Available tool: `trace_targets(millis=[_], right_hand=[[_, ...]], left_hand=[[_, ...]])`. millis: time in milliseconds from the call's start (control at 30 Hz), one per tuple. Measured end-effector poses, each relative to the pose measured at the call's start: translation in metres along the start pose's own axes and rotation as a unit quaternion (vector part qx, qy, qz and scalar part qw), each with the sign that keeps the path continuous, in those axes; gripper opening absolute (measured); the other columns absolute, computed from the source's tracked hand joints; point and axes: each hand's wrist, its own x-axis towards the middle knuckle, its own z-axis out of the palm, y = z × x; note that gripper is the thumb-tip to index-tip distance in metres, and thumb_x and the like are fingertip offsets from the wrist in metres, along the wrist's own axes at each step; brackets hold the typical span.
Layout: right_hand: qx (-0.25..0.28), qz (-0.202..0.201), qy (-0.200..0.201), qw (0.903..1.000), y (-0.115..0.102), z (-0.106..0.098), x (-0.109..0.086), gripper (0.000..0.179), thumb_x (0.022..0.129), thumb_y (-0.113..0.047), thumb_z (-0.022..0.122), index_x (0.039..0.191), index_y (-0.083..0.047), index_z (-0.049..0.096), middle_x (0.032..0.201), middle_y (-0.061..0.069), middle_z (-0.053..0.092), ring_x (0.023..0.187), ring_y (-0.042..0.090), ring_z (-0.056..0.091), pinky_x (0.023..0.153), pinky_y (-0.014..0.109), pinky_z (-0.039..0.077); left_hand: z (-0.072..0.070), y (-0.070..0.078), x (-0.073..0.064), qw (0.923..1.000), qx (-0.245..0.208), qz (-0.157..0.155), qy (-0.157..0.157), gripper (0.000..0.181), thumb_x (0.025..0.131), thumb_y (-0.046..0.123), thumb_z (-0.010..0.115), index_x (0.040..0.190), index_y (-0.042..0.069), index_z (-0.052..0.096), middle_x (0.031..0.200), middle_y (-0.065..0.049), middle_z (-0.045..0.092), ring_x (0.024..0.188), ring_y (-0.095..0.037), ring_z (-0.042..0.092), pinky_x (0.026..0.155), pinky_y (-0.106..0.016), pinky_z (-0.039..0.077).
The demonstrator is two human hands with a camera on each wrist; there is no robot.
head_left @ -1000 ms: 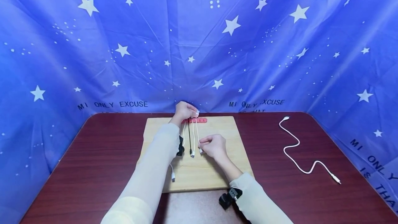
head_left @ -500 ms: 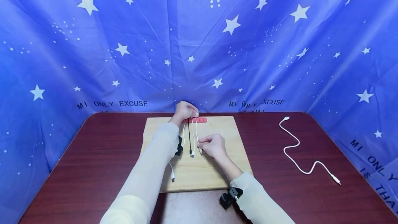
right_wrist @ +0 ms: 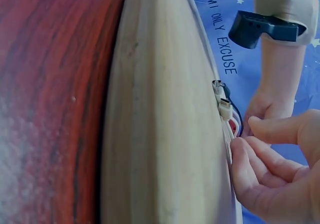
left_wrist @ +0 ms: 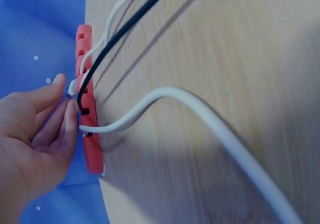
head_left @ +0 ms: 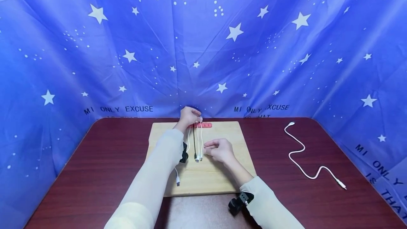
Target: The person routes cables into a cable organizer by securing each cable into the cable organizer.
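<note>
My left hand [head_left: 189,116] is at the far edge of the wooden board [head_left: 219,179], its thumb and fingertips around the white plug [left_wrist: 72,87] of a USB cable. That plug sits right behind a red cable clip strip [left_wrist: 93,154]. White cables and a black cable [left_wrist: 125,27] run from the strip's slots toward the near side of the board. My right hand [head_left: 219,150] is beside their near ends, fingers extended and thumb apart, holding nothing. In the right wrist view, a white connector [right_wrist: 225,110] stands close to its fingertips.
Another white cable [head_left: 297,151] lies in a wavy line on the dark red table [head_left: 273,193], right of the board. One white cable end [head_left: 177,180] shows beside the left sleeve. A blue star-patterned cloth [head_left: 203,45] hangs behind the table.
My right hand has let go of the white cable and moved slightly right. The cable's near end now lies beside the others. The left hand's plug has come down to the red strip.
</note>
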Motion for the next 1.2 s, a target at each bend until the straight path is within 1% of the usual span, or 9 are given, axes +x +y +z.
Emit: trace_targets(millis=[133,267,433,567,667,867,933,1067,1200], right_hand=[[0.023,-0.019,-0.010,0.9995,0.000,-0.004,-0.003,0.024,0.075,-0.002,0.076,0.099,0.000,0.073,0.092,0.015,0.075,0.070,0.012,0.070,0.058,0.022,0.058],[0.035,-0.025,-0.014,0.9990,0.000,-0.006,-0.006,0.026,0.075,0.000,0.075,0.101,0.001,0.072,0.096,0.018,0.075,0.079,0.018,0.073,0.066,0.027,0.061],[0.039,-0.028,-0.014,0.9987,0.001,-0.009,-0.010,0.026,0.077,0.000,0.074,0.103,0.002,0.071,0.098,0.019,0.074,0.079,0.019,0.072,0.067,0.029,0.061],[0.043,-0.027,-0.016,0.9986,0.002,-0.012,-0.014,0.024,0.080,-0.001,0.071,0.104,0.004,0.070,0.097,0.020,0.073,0.076,0.021,0.072,0.069,0.031,0.061],[0.041,-0.024,-0.003,0.9989,0.003,-0.018,-0.014,0.022,0.083,-0.004,0.069,0.104,0.003,0.070,0.095,0.020,0.073,0.074,0.021,0.072,0.069,0.031,0.061],[0.028,-0.030,0.033,0.9986,0.004,-0.039,-0.010,0.024,0.086,-0.008,0.067,0.107,0.002,0.070,0.095,0.020,0.073,0.072,0.020,0.071,0.069,0.030,0.061],[0.023,-0.030,0.037,0.9986,0.005,-0.046,-0.010,0.024,0.087,-0.010,0.067,0.108,0.003,0.070,0.094,0.020,0.073,0.072,0.021,0.072,0.069,0.031,0.061],[0.005,-0.029,0.043,0.9987,0.010,-0.054,-0.013,0.024,0.087,-0.012,0.068,0.107,0.001,0.070,0.094,0.018,0.074,0.072,0.023,0.073,0.068,0.031,0.062],[-0.003,-0.031,0.051,0.9982,0.019,-0.062,-0.015,0.024,0.088,-0.012,0.067,0.107,0.002,0.070,0.094,0.018,0.075,0.072,0.021,0.073,0.068,0.030,0.062]], left_hand=[[-0.001,-0.002,-0.004,0.9998,-0.003,-0.010,0.016,0.025,0.081,0.014,0.076,0.104,0.006,0.074,0.102,-0.010,0.075,0.102,-0.023,0.068,0.101,-0.031,0.050],[0.000,-0.004,-0.011,0.9996,-0.013,-0.016,0.020,0.024,0.082,0.017,0.075,0.103,0.008,0.075,0.101,-0.010,0.075,0.099,-0.023,0.068,0.096,-0.032,0.052],[0.001,-0.002,-0.023,0.9995,-0.025,-0.002,0.022,0.028,0.085,0.017,0.072,0.110,0.005,0.072,0.104,-0.011,0.075,0.100,-0.024,0.069,0.095,-0.032,0.053],[0.001,0.001,-0.036,0.9990,-0.037,-0.012,0.022,0.031,0.088,0.018,0.068,0.116,0.004,0.068,0.114,-0.013,0.071,0.109,-0.025,0.066,0.099,-0.034,0.051],[0.001,0.006,-0.042,0.9985,-0.047,-0.017,0.022,0.032,0.090,0.019,0.066,0.118,0.004,0.067,0.121,-0.013,0.069,0.113,-0.026,0.063,0.102,-0.035,0.050],[0.002,0.015,-0.045,0.9978,-0.065,-0.001,0.014,0.036,0.090,0.019,0.065,0.123,0.003,0.064,0.118,-0.013,0.070,0.105,-0.026,0.067,0.094,-0.033,0.054],[0.002,0.016,-0.048,0.9976,-0.069,-0.005,0.010,0.038,0.091,0.018,0.064,0.125,0.003,0.062,0.118,-0.014,0.069,0.106,-0.026,0.066,0.094,-0.033,0.054],[0.002,0.013,-0.056,0.9974,-0.071,-0.010,0.012,0.040,0.091,0.017,0.064,0.127,-0.001,0.059,0.119,-0.016,0.068,0.111,-0.028,0.064,0.097,-0.035,0.053],[0.003,0.011,-0.065,0.9976,-0.069,-0.007,0.006,0.040,0.091,0.017,0.064,0.126,-0.002,0.058,0.117,-0.017,0.068,0.109,-0.028,0.064,0.094,-0.034,0.054]])
